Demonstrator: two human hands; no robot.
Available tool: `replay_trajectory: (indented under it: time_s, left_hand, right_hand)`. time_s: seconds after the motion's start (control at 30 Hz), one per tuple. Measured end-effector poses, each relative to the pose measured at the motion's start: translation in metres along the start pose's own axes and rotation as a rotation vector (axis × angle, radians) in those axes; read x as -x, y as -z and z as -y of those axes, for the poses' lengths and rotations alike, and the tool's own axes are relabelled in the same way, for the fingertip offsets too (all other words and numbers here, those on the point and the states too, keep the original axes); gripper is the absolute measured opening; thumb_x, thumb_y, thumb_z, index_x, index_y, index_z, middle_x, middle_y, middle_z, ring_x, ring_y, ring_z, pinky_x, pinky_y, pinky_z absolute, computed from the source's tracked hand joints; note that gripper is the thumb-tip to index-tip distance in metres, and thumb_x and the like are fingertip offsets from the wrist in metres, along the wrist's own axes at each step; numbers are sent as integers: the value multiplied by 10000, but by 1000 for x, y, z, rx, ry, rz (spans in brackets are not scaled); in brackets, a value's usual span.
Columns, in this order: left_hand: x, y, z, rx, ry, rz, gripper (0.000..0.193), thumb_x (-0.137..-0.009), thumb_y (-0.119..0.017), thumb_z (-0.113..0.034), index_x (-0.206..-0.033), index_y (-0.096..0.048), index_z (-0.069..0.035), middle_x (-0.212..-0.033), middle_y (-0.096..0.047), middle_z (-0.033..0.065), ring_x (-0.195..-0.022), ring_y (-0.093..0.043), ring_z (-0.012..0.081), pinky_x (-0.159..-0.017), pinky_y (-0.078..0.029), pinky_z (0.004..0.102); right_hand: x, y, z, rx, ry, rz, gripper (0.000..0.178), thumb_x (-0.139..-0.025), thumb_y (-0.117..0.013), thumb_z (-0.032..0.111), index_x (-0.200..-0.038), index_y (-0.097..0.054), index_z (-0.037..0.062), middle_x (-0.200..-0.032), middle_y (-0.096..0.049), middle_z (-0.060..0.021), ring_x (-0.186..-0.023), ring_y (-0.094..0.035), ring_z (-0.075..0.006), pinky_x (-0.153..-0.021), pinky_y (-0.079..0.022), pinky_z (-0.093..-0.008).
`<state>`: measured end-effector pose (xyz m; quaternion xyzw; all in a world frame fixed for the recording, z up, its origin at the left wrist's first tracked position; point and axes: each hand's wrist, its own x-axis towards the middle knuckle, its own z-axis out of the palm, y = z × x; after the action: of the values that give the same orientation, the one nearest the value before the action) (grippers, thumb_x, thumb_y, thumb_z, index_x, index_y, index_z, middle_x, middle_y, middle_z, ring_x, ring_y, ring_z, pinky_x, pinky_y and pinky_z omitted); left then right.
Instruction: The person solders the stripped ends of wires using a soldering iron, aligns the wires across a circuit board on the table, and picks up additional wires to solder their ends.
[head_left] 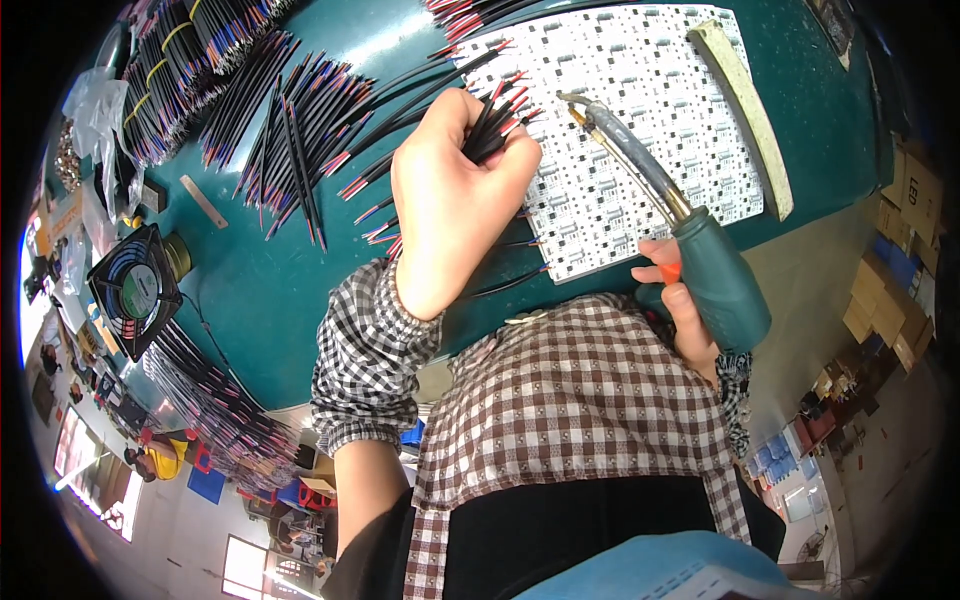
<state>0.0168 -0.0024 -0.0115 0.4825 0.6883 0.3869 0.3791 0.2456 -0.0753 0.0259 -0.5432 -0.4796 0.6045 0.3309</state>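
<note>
We look down from a head-worn camera at a teal counter (280, 290) with a person's two hands at work over it. The left hand (455, 190) sits near the middle of the view, its fingers (520, 155) clenched around a bundle of thin black wires (490, 125) with red and blue stripped ends; the wire tips fan out above and to the right of the fist, over the left edge of a white circuit panel (640, 110). That panel lies flat on the counter, covered in a grid of small dark components. The right hand (690, 310) is lower and to the right, its fingers wrapped around the teal handle of a soldering gun (715, 280), with one finger resting on an orange trigger (670, 272). The gun's metal barrel reaches up and to the left across the panel, and its tip (572, 102) ends just beside the wire ends held by the left hand. Both forearms wear checked sleeves. Loose bunches of the same wires (290, 130) spread across the counter to the left, with tied bundles beyond them. A small square black fan (135, 290) stands at the far left edge. A pale curved strip (745, 110) lies along the right side of the panel.
</note>
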Motion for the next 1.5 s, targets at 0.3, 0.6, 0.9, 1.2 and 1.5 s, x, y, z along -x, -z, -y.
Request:
replay_trajectory:
  time_s: [0.3, 0.6, 0.9, 1.2, 1.5]
  left_hand:
    - [8, -7, 9, -26, -113, -75, 220, -735, -728, -67, -795, -525, -8, -629, -589, 95, -538, -542, 128, -541, -467, 268]
    - [11, -11, 10, -64, -141, -119, 223, -749, -729, -63, -788, -515, -14, -621, -582, 92, -550, -531, 103, -536, -459, 259]
    - [4, -6, 5, 103, 1, -40, 209, -729, -726, -45, -764, -529, 16, -639, -600, 61, -587, -529, 70, -558, -456, 233]
    - [1, -3, 5, 128, 39, -10, 175, -727, -708, -43, -768, -553, 29, -650, -615, 72, -605, -540, 76, -585, -470, 248]
    - [-1, -2, 3, 102, 25, 0, 168, -714, -696, -38, -756, -550, 33, -637, -606, 82, -587, -538, 95, -582, -471, 258]
  right_hand:
    - [-2, -2, -1, -36, 17, -11, 356, -943, -575, 247, -1133, -533, -51, -1061, -572, -177, -1027, -590, -262, -814, -569, -375]
    - [-1, 4, -16, -79, 73, -1, 428, -856, -649, -43, -1244, -473, -75, -1085, -641, -192, -1002, -649, -248, -836, -576, -362]
    - [-2, 4, -15, -26, 67, -37, 437, -828, -681, -52, -1221, -491, -89, -1040, -676, -197, -895, -682, -224, -790, -585, -346]
    - [-4, 2, -10, 29, 91, -28, 449, -814, -696, -54, -1217, -500, -90, -1008, -689, -188, -863, -688, -211, -774, -584, -330]
    - [-1, 18, -21, 201, 140, 47, 478, -781, -740, -40, -1204, -520, -71, -942, -704, -158, -879, -693, -205, -798, -568, -332]
